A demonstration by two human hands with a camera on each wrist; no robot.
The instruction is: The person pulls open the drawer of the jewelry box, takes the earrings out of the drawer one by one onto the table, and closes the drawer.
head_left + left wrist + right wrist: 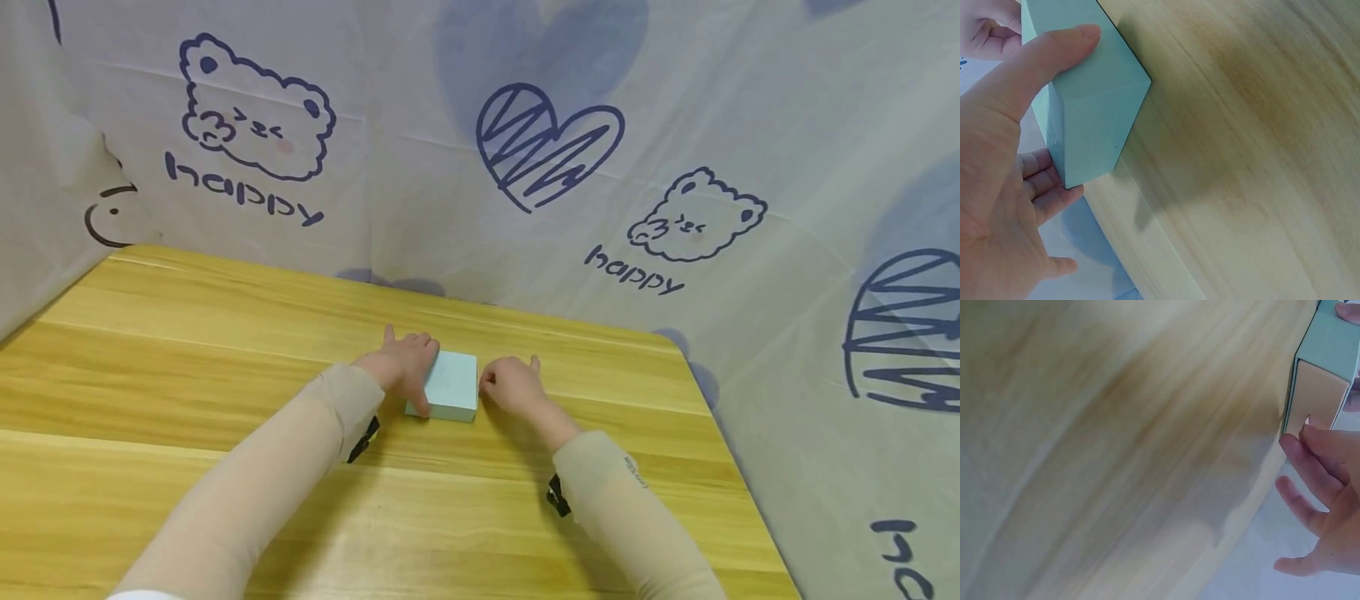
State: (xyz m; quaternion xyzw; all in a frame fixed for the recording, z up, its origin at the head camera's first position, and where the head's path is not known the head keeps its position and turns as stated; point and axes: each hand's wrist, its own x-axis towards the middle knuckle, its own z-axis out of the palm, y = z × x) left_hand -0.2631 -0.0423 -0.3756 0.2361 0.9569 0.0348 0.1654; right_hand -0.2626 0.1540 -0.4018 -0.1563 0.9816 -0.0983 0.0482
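Note:
A light blue-green box (452,380) lies on the wooden table. The left hand (405,367) grips it from the left, thumb on the near side and fingers on the far side, as the left wrist view also shows with the box (1100,128) between thumb and fingers (1054,197). At the box's right end is the right hand (517,387). In the right wrist view that end shows a tan panel (1317,394) framed by the sleeve's edges, and the right hand (1329,494) pinches something small, perhaps a tab, at the panel with thumb and index finger.
The wooden table (225,400) extends around both arms, its far edge close beyond the box. Behind and to the sides hangs a pale cloth (420,192) printed with bears, hearts and lettering. Both forearms reach in from the near side.

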